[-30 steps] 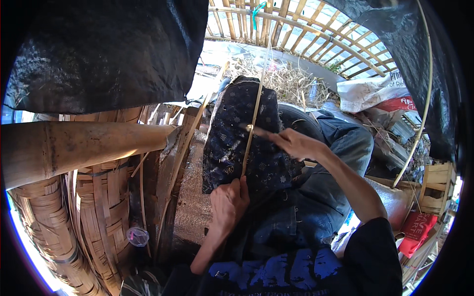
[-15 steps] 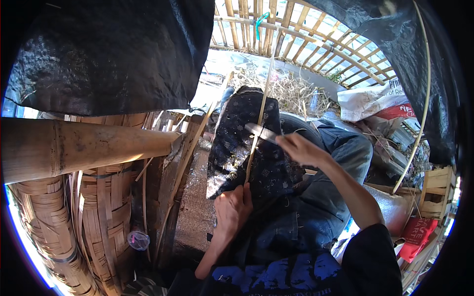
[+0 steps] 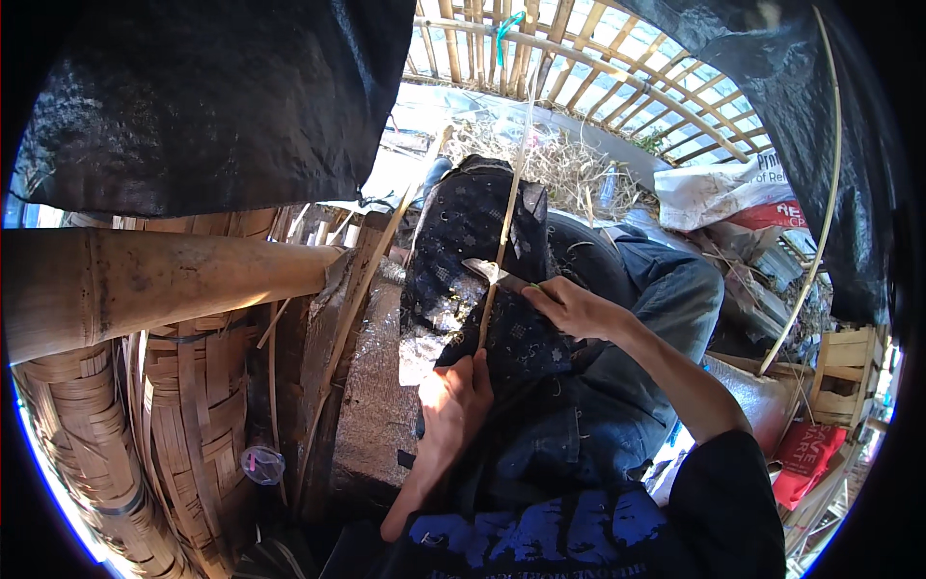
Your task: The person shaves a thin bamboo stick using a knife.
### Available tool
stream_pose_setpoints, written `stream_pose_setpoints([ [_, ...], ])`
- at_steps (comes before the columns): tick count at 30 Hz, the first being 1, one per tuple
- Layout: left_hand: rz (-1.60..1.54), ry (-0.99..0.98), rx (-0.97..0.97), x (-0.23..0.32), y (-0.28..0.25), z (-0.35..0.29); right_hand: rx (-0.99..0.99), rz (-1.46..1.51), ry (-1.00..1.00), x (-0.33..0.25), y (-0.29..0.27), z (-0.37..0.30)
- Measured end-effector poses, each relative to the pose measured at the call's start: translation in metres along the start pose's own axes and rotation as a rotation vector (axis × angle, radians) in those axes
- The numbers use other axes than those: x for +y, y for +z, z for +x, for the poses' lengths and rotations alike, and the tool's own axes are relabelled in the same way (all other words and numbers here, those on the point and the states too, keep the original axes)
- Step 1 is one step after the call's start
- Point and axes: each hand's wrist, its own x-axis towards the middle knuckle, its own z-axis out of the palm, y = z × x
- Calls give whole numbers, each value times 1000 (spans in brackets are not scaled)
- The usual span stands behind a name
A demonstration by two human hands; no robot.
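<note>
A long thin bamboo strip runs away from me over a dark patterned cloth spread across my leg. My left hand is closed around the near end of the strip, at the cloth's lower edge. In my right hand is a knife, gripped by its handle. Its pale blade lies across the strip, touching it a little way beyond my left hand. Small light shavings are scattered on the cloth.
A thick bamboo pole juts in from the left above woven bamboo baskets. Dry shavings heap up ahead, before a slatted bamboo fence. Black sheeting hangs at upper left. A red bag lies at right.
The knife and my right hand have come nearer along the strip, toward my left hand. My left hand stays on the strip's near end. The view has shifted slightly.
</note>
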Motion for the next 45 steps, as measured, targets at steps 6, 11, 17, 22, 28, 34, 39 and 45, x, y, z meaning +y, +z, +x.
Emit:
stream_pose_setpoints([
  [6,-231,-296,-218,5,-10,6,8,-31,-41,8,-2,-3],
  [11,-451,-572,-373,6,-26,17,-309,71,-32,9,-10,-2],
  [17,-771,-686,-439,-11,-32,24,2,293,-151,-3,-23,17],
  [22,-1052,-844,-500,-17,-26,31,401,-202,-417,-4,-16,55],
  [28,-1086,-922,-546,-20,-18,25,214,-137,-193,-4,3,35],
  [34,-1041,-915,-545,-14,-23,28,59,24,7,-21,3,13],
  [39,-965,-776,-485,-13,-21,23,-82,163,85,-14,-17,19],
  [45,-782,-636,-412,-4,-24,34,162,-23,-115,-29,-24,28],
])
